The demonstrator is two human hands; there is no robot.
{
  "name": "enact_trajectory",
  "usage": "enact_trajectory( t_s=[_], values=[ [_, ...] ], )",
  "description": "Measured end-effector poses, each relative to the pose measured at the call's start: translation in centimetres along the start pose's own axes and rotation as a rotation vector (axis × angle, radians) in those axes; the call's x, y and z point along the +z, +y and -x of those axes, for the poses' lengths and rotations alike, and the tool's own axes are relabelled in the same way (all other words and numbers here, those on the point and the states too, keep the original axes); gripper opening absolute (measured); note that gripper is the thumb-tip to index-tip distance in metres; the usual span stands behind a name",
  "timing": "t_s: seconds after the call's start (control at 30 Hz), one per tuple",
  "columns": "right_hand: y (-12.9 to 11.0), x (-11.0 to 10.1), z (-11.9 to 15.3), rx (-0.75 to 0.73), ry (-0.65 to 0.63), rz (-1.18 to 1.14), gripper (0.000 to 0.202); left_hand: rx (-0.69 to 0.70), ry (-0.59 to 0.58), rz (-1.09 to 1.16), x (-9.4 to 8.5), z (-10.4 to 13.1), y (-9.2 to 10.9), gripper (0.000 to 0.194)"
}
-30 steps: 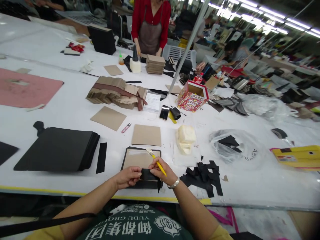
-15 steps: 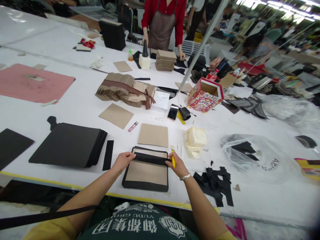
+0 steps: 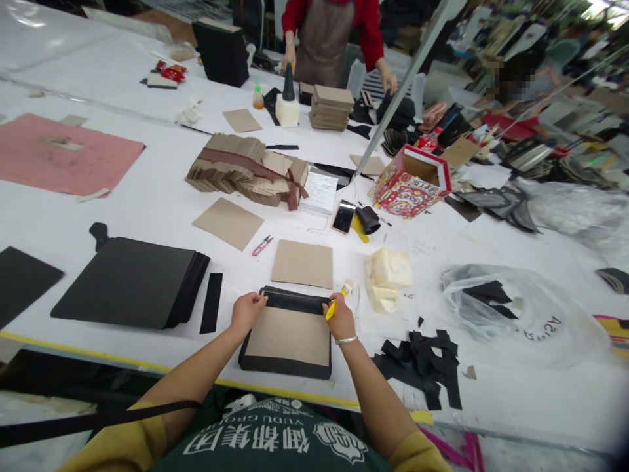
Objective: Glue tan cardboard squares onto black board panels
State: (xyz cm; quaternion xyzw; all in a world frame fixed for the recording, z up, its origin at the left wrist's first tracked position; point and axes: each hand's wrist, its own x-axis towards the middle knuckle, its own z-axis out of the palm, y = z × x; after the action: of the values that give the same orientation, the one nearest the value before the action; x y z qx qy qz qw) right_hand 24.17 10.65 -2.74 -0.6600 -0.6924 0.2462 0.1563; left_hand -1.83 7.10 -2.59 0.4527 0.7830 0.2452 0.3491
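Observation:
A beige board with black edging [image 3: 287, 335] lies near the table's front edge. Across its far side stretches a black strip [image 3: 295, 302]. My left hand [image 3: 246, 312] pinches the strip's left end. At the right end, my right hand [image 3: 340, 317] holds the strip and also a yellow-handled brush [image 3: 336, 304], its bristles pointing away from me. Just beyond the strip lies a plain beige board [image 3: 302, 263]. Left of my left hand are a loose black strip [image 3: 211, 303] and a stack of black sheets [image 3: 128, 282].
A white glue container [image 3: 390, 270] and a pile of black strips [image 3: 426, 364] are on the right. Farther off are pink snips [image 3: 262, 245], a phone [image 3: 344, 216], a red box [image 3: 411, 182] and bundled beige boards [image 3: 246, 170]. A person in red [image 3: 328, 39] stands across the table.
Both hands have moved the black strip slightly away from me, onto the board's far edge. The brush has tilted to the right. The person's hand across the table has moved right.

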Motion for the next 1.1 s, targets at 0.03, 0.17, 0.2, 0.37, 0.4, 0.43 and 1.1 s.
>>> enact_trajectory(
  t_s=[0.03, 0.17, 0.2, 0.37, 0.4, 0.43, 1.1],
  values=[
    [0.0, 0.1, 0.0, 0.0, 0.006, -0.002, 0.021, -0.004, -0.003, -0.003, 0.0, 0.0, 0.0, 0.026],
    [0.0, 0.3, 0.2, 0.026, 0.025, 0.007, 0.022, -0.016, -0.009, -0.035, 0.2, -0.2, -0.3, 0.03],
    [-0.1, 0.3, 0.3, 0.033, 0.027, 0.012, 0.022, -0.024, -0.008, -0.042, 0.3, -0.2, -0.4, 0.031],
    [-0.1, 0.4, 0.3, 0.05, 0.037, 0.023, 0.023, -0.082, -0.013, -0.037, 0.8, -0.4, -0.8, 0.032],
    [-0.1, 0.4, 0.3, 0.055, 0.037, 0.023, 0.023, -0.083, -0.015, -0.035, 0.8, -0.4, -0.8, 0.032],
    [-0.1, 0.4, 0.3, 0.06, 0.036, 0.025, 0.023, -0.082, -0.018, -0.036, 0.8, -0.4, -0.7, 0.032],
    [-0.9, 1.0, 2.9, -0.339, 0.178, 0.093, 0.019, 0.852, 0.041, -0.499, 1.1, 2.1, -0.8, 0.046]
  ],
)
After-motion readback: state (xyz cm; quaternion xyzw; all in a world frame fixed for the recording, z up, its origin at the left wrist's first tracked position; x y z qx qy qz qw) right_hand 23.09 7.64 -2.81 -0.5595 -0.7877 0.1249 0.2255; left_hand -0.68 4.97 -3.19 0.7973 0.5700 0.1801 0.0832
